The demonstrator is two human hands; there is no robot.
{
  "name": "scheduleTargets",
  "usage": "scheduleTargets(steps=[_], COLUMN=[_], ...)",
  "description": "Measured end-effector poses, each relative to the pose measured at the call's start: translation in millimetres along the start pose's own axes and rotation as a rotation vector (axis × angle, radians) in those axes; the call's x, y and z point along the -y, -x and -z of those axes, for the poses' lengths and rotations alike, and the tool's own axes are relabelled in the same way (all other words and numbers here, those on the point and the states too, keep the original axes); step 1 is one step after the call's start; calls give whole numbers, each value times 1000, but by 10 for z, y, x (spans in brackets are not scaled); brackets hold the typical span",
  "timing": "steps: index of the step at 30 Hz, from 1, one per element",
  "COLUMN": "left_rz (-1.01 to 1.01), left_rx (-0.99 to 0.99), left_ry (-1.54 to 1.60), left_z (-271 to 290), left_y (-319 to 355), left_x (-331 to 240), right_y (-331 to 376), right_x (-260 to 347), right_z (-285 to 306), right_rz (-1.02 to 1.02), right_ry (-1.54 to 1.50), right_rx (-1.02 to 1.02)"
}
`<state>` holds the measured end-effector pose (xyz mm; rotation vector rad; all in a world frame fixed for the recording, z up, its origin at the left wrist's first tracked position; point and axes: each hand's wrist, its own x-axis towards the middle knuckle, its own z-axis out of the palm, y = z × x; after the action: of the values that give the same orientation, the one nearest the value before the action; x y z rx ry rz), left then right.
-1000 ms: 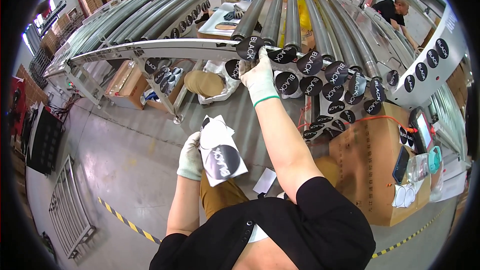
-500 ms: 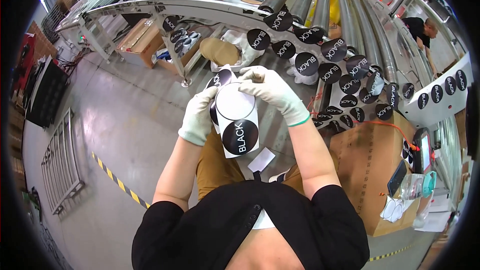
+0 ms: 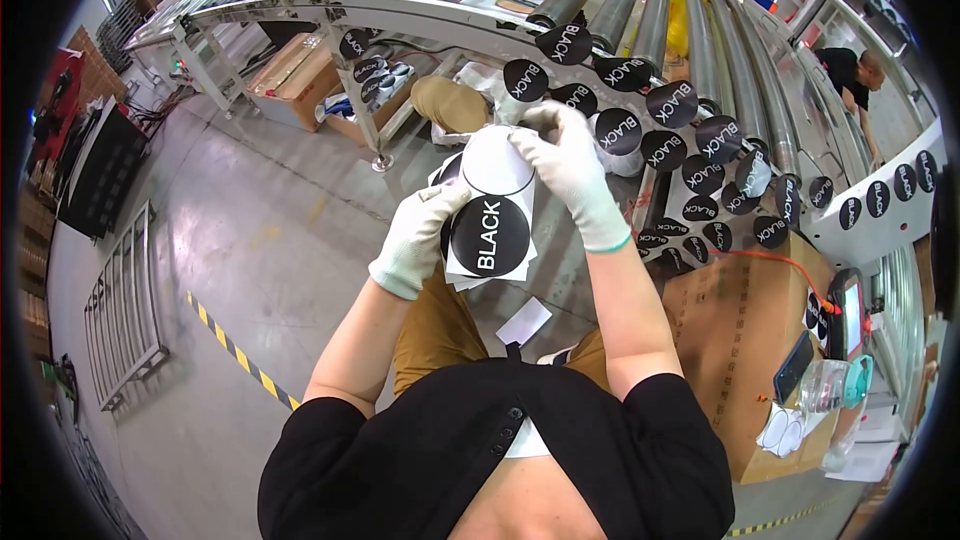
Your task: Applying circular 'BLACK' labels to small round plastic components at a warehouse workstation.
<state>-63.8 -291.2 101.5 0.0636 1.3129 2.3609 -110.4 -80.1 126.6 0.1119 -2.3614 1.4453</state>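
Note:
Gloved in white, my left hand [image 3: 418,238] is closed on the left side of a small stack of white sticker sheets [image 3: 525,258]. The front sheet carries a black round sticker with white lettering [image 3: 490,236] and, above it, a blank white circle with a dark outline [image 3: 498,162]. More black round stickers show partly behind it. My right hand [image 3: 578,180], also gloved, pinches at the upper right edge of the front sheet, beside the blank circle. Its upper fingers are blurred and curled, and what lies under the fingertips is partly hidden.
Many black round stickers [image 3: 664,151] hang along the roller conveyor frame [image 3: 420,12] ahead. A cardboard box [image 3: 715,340] stands at the right with a phone [image 3: 795,365] and a bottle [image 3: 825,385]. A loose paper [image 3: 525,321] is near my legs. Another person [image 3: 850,75] works at far right.
The stack has risen slightly and shifted right with both hands. My right hand has moved from the sheet's top to its upper right edge, its fingers lifting. The sheets behind have fanned out.

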Motion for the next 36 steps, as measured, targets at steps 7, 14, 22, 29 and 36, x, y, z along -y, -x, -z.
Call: scheduleTargets(steps=[7,14,22,29,36], left_rz=[-122,-45,-95,-35,35], left_rx=[-60,-57,-90,-106,-239], left_ry=[153,106,165,234,398], left_z=[65,-3,-1,101,746], left_y=[-67,-3,-60,-156,-455], left_x=[42,-96,-97,-21,180], right_y=[418,278,288,250,159], right_x=[623,608,556,471,573], right_z=[-38,-102,-168,-246,-343], right_rz=[697,906,1109,1067,1085], right_ry=[458,505,497,574,421], right_rx=[231,189,176,128,152])
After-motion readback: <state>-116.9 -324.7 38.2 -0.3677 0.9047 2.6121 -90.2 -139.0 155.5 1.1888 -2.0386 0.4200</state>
